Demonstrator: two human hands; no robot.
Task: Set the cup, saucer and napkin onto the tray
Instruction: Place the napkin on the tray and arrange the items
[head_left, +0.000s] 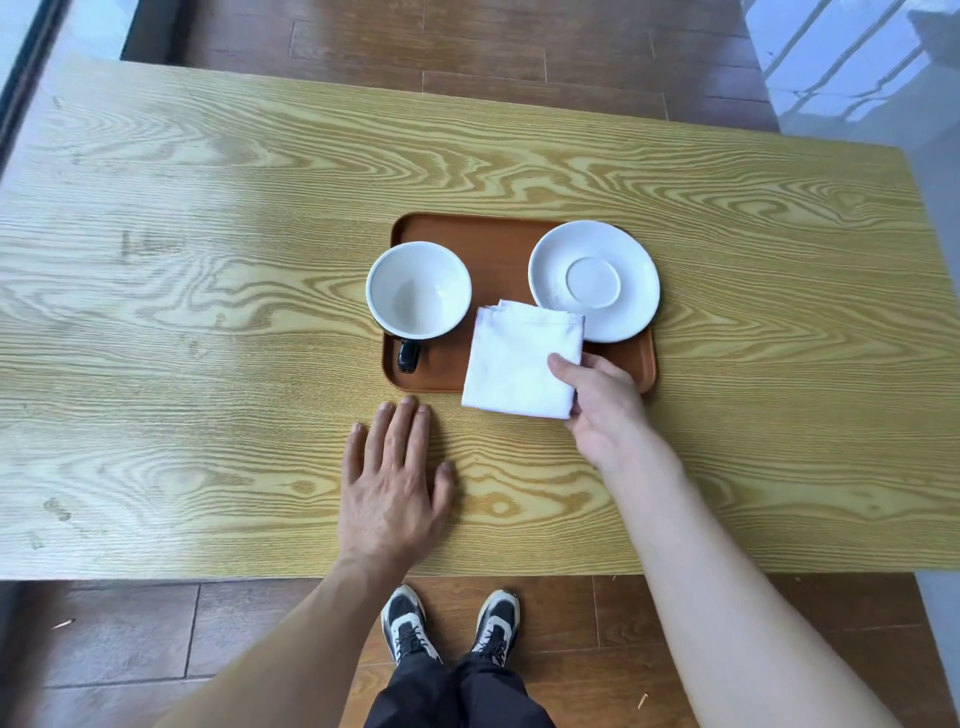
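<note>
cup (418, 291) and saucer (594, 280) sit on tray (498, 249); right hand (597, 400) pinches napkin (519, 358) overhanging tray's near rim; left hand (395, 483) flat, empty, on tabletop (208, 312).

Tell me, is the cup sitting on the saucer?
No, the cup stands on the tray's left side, apart from the empty saucer on the right.

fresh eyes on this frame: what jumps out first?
The brown tray mid-table, with the white cup on its left side and the empty saucer on its right. Between them, the right hand pinches the folded white napkin, which overhangs the tray's near edge. The left hand lies flat on the wooden table, just in front of the tray.
</note>
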